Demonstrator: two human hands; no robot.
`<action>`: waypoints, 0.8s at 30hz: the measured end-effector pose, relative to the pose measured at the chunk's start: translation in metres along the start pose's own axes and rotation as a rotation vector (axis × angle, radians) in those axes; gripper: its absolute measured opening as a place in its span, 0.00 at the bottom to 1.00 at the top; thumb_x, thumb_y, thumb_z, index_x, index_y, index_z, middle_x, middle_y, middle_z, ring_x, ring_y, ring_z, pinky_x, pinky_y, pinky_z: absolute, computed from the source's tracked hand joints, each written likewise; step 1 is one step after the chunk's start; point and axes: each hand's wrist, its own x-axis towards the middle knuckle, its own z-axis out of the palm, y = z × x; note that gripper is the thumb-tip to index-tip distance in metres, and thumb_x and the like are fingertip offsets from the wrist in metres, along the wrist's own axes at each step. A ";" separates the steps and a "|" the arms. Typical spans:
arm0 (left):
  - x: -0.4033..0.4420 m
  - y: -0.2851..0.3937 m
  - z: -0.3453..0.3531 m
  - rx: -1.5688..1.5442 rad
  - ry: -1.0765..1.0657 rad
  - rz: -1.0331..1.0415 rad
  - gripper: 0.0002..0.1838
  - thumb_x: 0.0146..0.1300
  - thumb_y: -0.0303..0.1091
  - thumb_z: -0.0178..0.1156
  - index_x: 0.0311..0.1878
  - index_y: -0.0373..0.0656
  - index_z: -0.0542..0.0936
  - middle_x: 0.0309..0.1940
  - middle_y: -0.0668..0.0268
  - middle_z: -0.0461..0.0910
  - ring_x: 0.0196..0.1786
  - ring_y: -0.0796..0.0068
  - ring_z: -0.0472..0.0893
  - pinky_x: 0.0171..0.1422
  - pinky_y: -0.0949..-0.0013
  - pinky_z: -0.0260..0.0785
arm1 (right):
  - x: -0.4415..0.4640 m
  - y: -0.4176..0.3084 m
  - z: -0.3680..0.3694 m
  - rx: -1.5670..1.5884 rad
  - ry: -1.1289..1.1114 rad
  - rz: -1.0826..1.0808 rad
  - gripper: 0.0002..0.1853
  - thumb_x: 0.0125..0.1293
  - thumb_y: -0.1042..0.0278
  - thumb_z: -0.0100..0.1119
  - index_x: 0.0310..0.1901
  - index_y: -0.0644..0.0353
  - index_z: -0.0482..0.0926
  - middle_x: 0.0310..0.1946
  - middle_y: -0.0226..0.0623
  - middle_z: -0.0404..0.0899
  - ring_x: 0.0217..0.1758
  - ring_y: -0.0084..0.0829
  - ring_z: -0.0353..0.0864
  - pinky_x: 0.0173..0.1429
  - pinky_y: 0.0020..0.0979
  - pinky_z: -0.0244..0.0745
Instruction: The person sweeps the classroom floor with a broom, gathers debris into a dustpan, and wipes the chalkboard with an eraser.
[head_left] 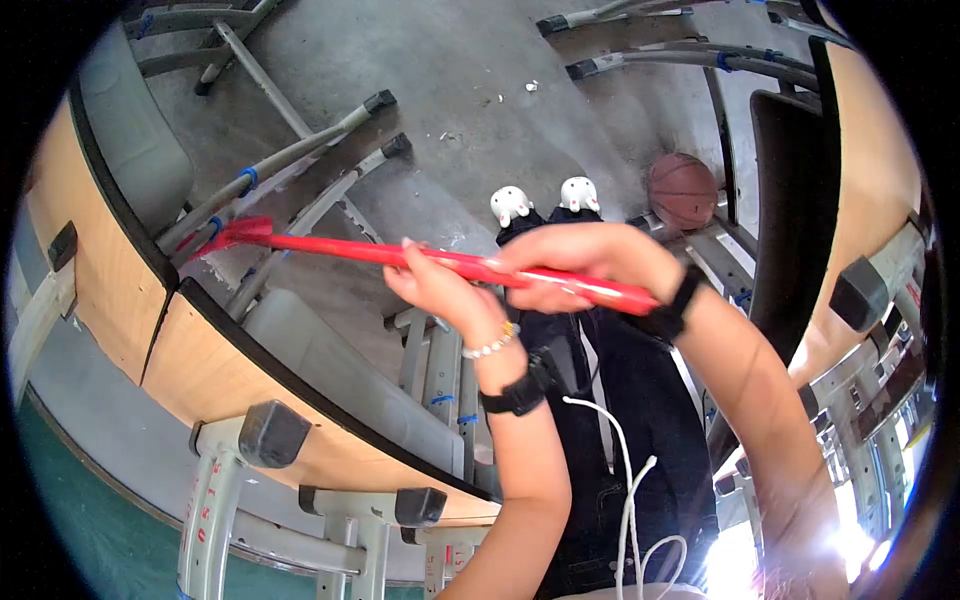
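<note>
A red broom [340,249] slants across the view, its red head [240,233] at the left among metal desk legs, close to the desk edge. Around the middle of the handle, my left hand [437,287] is closed, with a beaded bracelet and a black band on that wrist. My right hand [575,262] wraps the handle nearer its upper end and is slightly blurred; a black band circles this wrist too. The bristle tips are partly hidden near the desk's dark edge.
Upturned chairs with grey metal legs [290,440] rest on wooden desktops [110,300] at left and right. A basketball [683,190] lies on the concrete floor [450,90] beside my white shoes [511,204]. Small white scraps [531,87] dot the floor ahead.
</note>
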 end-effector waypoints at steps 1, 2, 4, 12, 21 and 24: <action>0.019 -0.006 0.000 0.045 0.006 0.051 0.14 0.64 0.36 0.50 0.46 0.35 0.66 0.32 0.64 0.70 0.33 0.77 0.70 0.37 0.71 0.65 | 0.028 -0.006 -0.011 0.048 -0.077 -0.019 0.13 0.70 0.56 0.39 0.32 0.53 0.64 0.12 0.19 0.58 0.10 0.12 0.56 0.12 0.15 0.55; 0.030 -0.004 0.001 0.069 0.031 0.057 0.15 0.65 0.37 0.50 0.47 0.35 0.66 0.33 0.63 0.70 0.32 0.76 0.70 0.38 0.71 0.65 | 0.049 -0.018 -0.012 0.116 -0.153 -0.004 0.16 0.70 0.56 0.40 0.27 0.55 0.64 0.11 0.19 0.59 0.09 0.11 0.58 0.10 0.16 0.55; 0.060 0.002 -0.004 0.116 -0.099 0.023 0.14 0.66 0.38 0.48 0.45 0.35 0.67 0.31 0.64 0.70 0.32 0.76 0.70 0.37 0.70 0.65 | 0.083 -0.039 -0.010 0.083 -0.075 -0.019 0.15 0.70 0.57 0.39 0.27 0.56 0.62 0.15 0.20 0.59 0.11 0.11 0.55 0.13 0.15 0.53; 0.066 -0.011 0.015 -0.046 -0.292 -0.191 0.13 0.68 0.40 0.44 0.38 0.37 0.63 0.23 0.63 0.71 0.26 0.74 0.72 0.33 0.70 0.67 | 0.052 -0.057 0.007 0.003 0.057 -0.093 0.12 0.70 0.61 0.41 0.28 0.55 0.63 0.17 0.20 0.62 0.14 0.13 0.59 0.15 0.16 0.58; -0.051 0.009 0.027 -0.366 -0.491 -0.686 0.17 0.68 0.39 0.42 0.54 0.39 0.59 0.22 0.64 0.71 0.24 0.72 0.75 0.31 0.68 0.73 | -0.079 -0.007 0.068 -0.148 0.668 -0.182 0.22 0.68 0.64 0.44 0.61 0.64 0.59 0.17 0.27 0.68 0.10 0.15 0.64 0.11 0.16 0.62; -0.089 0.002 0.026 -0.389 -0.621 -0.743 0.17 0.68 0.38 0.42 0.55 0.38 0.59 0.20 0.65 0.70 0.21 0.73 0.74 0.28 0.70 0.71 | -0.111 0.027 0.079 -0.013 0.717 -0.245 0.25 0.68 0.62 0.45 0.63 0.62 0.55 0.17 0.30 0.67 0.10 0.16 0.64 0.10 0.16 0.60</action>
